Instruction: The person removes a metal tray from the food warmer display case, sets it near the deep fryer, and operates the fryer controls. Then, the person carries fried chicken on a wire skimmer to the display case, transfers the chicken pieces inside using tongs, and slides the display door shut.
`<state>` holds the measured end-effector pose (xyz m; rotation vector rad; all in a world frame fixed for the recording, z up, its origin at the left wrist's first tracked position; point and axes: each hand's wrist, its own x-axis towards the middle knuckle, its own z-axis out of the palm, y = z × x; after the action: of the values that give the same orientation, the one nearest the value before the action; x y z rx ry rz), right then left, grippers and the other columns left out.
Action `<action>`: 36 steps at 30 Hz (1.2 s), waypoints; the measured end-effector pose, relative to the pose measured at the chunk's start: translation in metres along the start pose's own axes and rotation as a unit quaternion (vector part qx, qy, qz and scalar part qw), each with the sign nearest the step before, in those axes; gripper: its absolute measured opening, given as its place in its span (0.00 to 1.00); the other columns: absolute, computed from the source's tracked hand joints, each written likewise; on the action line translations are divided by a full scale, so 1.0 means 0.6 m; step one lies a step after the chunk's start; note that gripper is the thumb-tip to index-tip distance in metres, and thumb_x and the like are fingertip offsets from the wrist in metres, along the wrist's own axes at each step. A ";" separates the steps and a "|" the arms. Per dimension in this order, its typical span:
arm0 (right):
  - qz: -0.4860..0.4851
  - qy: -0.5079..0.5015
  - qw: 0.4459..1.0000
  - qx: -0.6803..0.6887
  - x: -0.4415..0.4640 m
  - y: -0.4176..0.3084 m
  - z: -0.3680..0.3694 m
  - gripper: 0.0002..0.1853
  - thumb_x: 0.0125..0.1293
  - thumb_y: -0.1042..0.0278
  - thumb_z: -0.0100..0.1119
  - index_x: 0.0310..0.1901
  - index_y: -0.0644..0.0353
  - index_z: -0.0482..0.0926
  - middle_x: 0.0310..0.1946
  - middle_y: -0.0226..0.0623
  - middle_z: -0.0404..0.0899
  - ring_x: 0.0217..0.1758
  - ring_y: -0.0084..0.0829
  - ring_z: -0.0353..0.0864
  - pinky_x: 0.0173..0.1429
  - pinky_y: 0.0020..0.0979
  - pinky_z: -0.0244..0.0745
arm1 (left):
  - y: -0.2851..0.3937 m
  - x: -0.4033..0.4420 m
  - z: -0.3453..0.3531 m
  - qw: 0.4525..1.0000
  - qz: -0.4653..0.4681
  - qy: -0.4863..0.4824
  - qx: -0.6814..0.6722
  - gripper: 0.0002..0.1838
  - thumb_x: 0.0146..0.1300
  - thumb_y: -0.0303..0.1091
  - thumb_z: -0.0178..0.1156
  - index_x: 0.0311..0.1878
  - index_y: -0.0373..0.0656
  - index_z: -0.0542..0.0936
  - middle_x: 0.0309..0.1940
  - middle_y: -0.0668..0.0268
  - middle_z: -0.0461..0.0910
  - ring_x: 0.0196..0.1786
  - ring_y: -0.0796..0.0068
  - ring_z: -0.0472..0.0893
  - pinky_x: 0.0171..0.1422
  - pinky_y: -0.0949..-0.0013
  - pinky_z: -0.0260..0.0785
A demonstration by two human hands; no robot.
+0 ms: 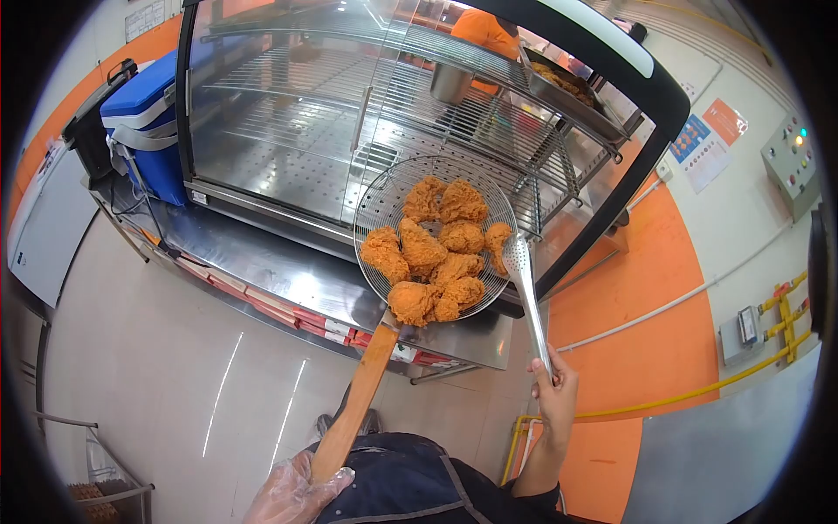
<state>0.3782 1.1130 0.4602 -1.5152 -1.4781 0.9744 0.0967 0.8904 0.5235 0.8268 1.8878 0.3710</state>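
Observation:
My left hand, in a clear plastic glove, is closed round the wooden handle of a wire skimmer. Several pieces of fried chicken lie in its round mesh basket, at the front of a glass display cabinet. Bare, my right hand grips the lower end of metal tongs. The perforated head of the tongs is against a chicken piece at the basket's right edge; whether they pinch it I cannot tell.
Inside the cabinet are wire shelves, with a metal tray of fried food at upper right. A blue cooler box stands left on the steel counter. Red-and-white boxes sit beneath. A person in orange is behind the glass. Yellow pipes run along the right wall.

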 end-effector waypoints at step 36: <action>-0.091 0.086 0.922 -0.367 -0.061 -0.022 0.082 0.24 0.60 0.67 0.57 0.58 0.64 0.69 0.38 0.49 0.77 0.40 0.47 0.80 0.40 0.40 0.74 | 0.020 -0.006 0.009 0.996 0.039 0.059 -0.051 0.26 0.53 0.50 0.65 0.36 0.32 0.75 0.25 0.52 0.70 0.33 0.58 0.70 0.40 0.59 0.62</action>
<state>0.3268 1.0778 0.4529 -1.8603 -1.9222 0.1454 0.1071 0.8963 0.5304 0.8282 1.9317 0.5709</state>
